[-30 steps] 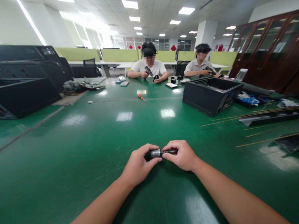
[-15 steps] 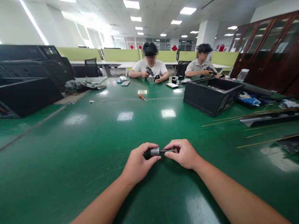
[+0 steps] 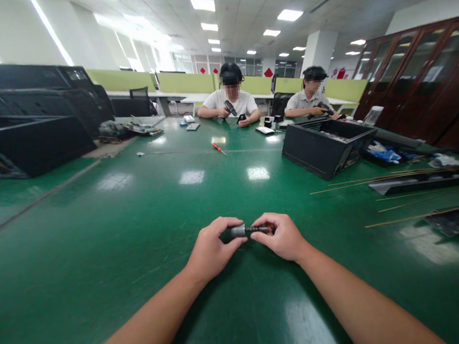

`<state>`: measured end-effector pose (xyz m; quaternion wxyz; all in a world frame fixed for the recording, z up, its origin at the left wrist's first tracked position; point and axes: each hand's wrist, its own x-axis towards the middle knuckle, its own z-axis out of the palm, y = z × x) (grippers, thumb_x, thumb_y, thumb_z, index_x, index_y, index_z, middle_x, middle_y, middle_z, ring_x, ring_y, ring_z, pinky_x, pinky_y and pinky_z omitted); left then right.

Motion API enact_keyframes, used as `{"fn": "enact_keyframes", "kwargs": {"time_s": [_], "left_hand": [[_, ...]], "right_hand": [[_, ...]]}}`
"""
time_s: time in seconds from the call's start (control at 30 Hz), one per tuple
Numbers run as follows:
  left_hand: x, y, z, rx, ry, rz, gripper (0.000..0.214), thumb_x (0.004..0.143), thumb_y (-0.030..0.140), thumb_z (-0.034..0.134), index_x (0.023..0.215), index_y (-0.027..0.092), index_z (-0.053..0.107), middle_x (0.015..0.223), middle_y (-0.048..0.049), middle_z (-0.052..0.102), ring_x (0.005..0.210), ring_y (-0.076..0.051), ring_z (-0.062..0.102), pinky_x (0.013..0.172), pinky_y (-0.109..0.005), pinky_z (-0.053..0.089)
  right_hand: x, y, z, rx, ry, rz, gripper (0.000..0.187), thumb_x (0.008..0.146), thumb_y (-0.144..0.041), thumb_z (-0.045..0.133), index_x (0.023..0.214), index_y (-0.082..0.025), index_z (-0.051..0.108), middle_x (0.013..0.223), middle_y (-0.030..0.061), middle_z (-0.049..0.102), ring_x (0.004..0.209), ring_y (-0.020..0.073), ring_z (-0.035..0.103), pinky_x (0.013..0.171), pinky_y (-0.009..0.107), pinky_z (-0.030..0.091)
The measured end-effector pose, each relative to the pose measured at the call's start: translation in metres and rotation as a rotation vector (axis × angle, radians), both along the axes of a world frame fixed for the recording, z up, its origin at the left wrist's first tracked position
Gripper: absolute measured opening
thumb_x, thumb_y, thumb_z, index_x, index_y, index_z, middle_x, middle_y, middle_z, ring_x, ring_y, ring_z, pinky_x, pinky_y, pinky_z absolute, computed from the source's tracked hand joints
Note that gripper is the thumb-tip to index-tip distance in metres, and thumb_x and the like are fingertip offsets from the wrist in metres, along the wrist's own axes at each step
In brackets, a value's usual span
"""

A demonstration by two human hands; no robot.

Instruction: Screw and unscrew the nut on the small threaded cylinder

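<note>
My left hand [image 3: 212, 249] and my right hand [image 3: 282, 237] meet over the green table [image 3: 139, 245], both closed on a small tool [image 3: 246, 230] with a silver collar and a dark shaft. The left fingers pinch the silver end. The right fingers pinch the dark shaft end. The tool lies level between the two hands, just above the table top.
A black open case [image 3: 322, 147] stands at the right, with thin rods and dark panels [image 3: 421, 180] beyond it. Black computer cases [image 3: 26, 132] are stacked at the left. A red screwdriver [image 3: 218, 149] lies mid-table. Two seated people [image 3: 231, 104] work at the far end.
Both hands and the tool have stayed almost in place, shifting slightly up. A co-worker's hand at the right edge has drawn out of view.
</note>
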<state>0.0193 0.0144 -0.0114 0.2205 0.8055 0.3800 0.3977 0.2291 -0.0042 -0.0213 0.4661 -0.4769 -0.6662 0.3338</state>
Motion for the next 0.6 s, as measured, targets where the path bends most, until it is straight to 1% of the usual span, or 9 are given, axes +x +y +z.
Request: {"fn": "enact_keyframes", "kwargs": {"time_s": [0.27,0.6], "left_hand": [[-0.0015,0.0,0.004,0.095,-0.011,-0.041,0.024,0.081,0.021,0.073,0.103,0.023,0.066,0.101,-0.0015,0.069,0.094,-0.017,0.065,0.086,-0.03,0.05],[-0.001,0.0009,0.0027,0.105,-0.02,-0.041,0.026,0.08,0.021,0.074,0.104,0.024,0.066,0.1,-0.0004,0.069,0.094,-0.016,0.065,0.085,-0.029,0.05]], "right_hand": [[0.0012,-0.0002,-0.0003,0.002,-0.028,0.009,0.016,0.076,-0.031,0.073,0.082,-0.017,0.073,0.058,-0.0027,0.054,0.051,0.0104,0.043,0.05,0.023,0.032],[0.0021,-0.0012,0.0023,0.054,-0.061,-0.008,0.014,0.076,-0.03,0.072,0.08,-0.017,0.072,0.057,-0.003,0.052,0.052,0.0106,0.044,0.051,0.024,0.033]]}}
